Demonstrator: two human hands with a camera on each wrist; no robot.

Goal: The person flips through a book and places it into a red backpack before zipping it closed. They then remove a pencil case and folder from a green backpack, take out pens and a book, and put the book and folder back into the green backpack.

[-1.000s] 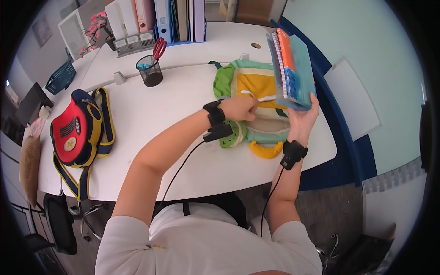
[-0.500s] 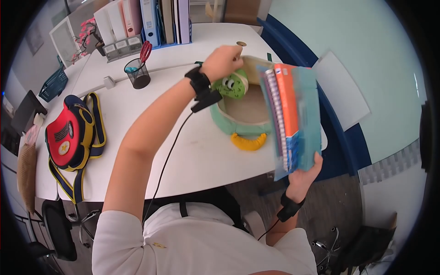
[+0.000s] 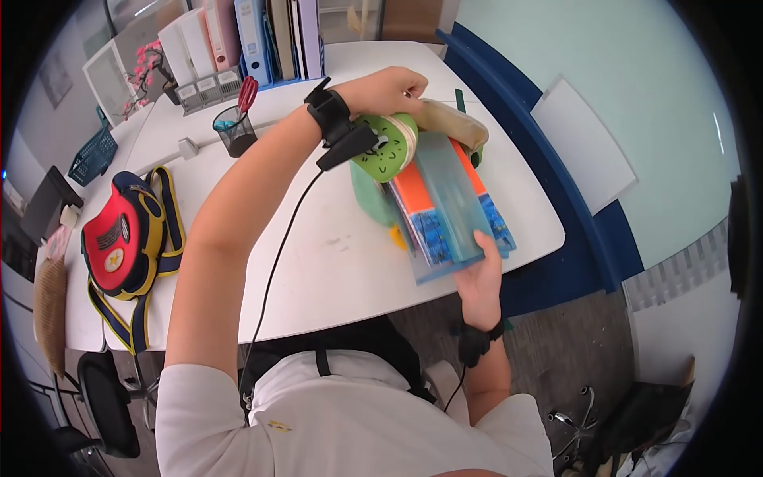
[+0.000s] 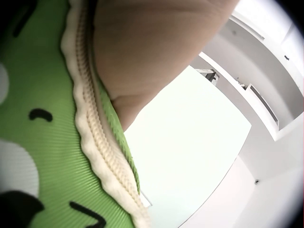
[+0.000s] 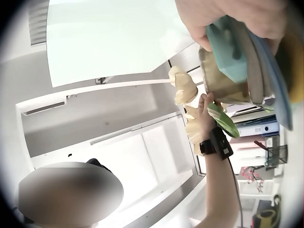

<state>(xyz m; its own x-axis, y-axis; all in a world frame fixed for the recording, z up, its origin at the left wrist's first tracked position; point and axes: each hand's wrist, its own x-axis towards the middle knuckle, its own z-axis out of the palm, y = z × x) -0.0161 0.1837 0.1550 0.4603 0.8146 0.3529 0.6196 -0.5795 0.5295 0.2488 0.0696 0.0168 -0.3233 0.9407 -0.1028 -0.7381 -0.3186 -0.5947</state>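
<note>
In the head view, my left hand [image 3: 388, 89] grips the top edge of a green and cream backpack [image 3: 451, 123], lifting its opening. A green cartoon-face panel [image 3: 385, 155] hangs just below that hand; its zipper [image 4: 90, 128] runs close beside the palm in the left wrist view. My right hand [image 3: 480, 286] holds the lower end of a translucent blue folder [image 3: 445, 187] between thumb and fingers. An orange and blue book [image 3: 494, 222] sits in the folder. Its upper end is hidden at the bag's mouth. A yellow handle [image 3: 397, 237] peeks out beside it.
A red and navy backpack [image 3: 119, 238] lies on the left of the white table [image 3: 318, 278]. A mesh pen cup [image 3: 235, 135] with red scissors stands farther back, before a row of binders [image 3: 254, 40]. The table's right edge borders a blue ledge [image 3: 548, 278].
My left hand has risen from the bag's front to its top edge, lifting the opening. My right hand swung the folder down toward me, then forward and left to the bag's mouth.
</note>
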